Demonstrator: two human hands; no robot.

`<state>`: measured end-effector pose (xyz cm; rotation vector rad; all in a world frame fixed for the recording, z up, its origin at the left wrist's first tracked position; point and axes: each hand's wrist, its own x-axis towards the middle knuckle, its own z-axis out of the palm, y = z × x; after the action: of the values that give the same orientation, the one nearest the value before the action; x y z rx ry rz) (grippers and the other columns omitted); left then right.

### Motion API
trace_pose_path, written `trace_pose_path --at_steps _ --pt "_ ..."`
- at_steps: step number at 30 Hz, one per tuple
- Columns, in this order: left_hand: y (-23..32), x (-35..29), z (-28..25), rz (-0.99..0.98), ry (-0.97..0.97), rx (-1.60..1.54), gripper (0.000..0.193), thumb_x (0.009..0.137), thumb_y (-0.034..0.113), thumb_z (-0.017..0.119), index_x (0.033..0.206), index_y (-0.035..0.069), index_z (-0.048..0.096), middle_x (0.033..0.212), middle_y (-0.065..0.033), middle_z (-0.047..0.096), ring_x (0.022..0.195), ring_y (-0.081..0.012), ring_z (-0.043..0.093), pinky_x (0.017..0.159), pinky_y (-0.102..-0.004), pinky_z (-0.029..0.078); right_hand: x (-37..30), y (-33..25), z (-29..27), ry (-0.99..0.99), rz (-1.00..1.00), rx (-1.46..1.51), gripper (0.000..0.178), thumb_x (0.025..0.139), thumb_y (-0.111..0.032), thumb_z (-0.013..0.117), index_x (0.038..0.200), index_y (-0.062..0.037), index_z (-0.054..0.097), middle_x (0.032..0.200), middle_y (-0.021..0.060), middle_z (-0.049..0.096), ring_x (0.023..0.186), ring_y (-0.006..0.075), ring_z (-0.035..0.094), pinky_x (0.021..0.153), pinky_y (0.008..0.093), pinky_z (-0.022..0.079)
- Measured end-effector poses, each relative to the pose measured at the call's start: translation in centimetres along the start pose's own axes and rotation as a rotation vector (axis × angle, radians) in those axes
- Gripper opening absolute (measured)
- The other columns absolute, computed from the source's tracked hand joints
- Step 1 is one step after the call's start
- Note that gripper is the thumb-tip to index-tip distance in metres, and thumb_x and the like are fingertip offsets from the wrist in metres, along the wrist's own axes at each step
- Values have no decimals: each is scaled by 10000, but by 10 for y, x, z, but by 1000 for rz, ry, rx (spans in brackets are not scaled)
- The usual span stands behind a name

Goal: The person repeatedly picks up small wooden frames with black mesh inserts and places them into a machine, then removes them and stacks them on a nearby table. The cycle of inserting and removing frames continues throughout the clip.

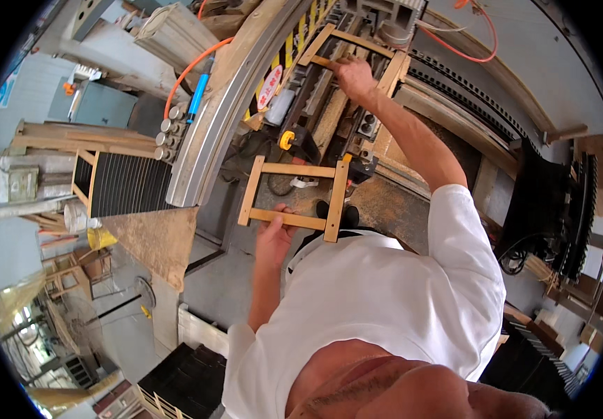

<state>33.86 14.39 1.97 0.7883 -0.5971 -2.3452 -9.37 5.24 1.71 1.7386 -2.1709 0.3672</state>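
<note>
My left hand [274, 236] grips the near rail of a light wooden frame [300, 170], held up in front of my waist. That frame has two side bars and two cross rails, with dark dots near the bar ends. Reaching out ahead, my right hand [354, 77] is closed on the near rail of a second wooden frame [319, 44] of like shape. The second frame lies over the bed of a woodworking machine [333, 115], partly covered by my hand. Its right bar is beside a metal machine head [394, 31].
A long metal beam [224, 98] runs along the machine's left, near a yellow-black striped strip [294, 42]. A yellow knob [287, 140] sticks up between the frames. Sawdust covers the floor [392, 213] by my shoes. A standing fan [144, 297] is at the left.
</note>
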Motion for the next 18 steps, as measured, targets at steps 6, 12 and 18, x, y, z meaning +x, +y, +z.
trace_pose_path --at_steps 6,12,18 --pt "-15 -42 -35 126 224 -26 291 902 121 642 1177 42 591 1064 -64 646 1031 -231 627 927 -408 520 24 24 13 -2 -9 -11 315 804 -81 558 1099 -138 654 836 107 706 916 292 636 874 429 451" --pt "-27 -56 -83 204 443 3 287 901 169 670 1156 54 604 1053 -44 648 1001 -180 631 880 -362 538 66 53 9 -112 -24 -194 270 813 -70 586 1069 -125 651 844 118 706 925 300 637 841 422 405" --pt "-50 -61 -115 239 654 -32 288 894 147 670 1140 18 596 1030 -66 646 923 -194 653 779 -344 580 95 111 45 -149 3 -175 351 852 -12 550 1199 -65 544 1015 207 671 922 401 655 739 513 553"
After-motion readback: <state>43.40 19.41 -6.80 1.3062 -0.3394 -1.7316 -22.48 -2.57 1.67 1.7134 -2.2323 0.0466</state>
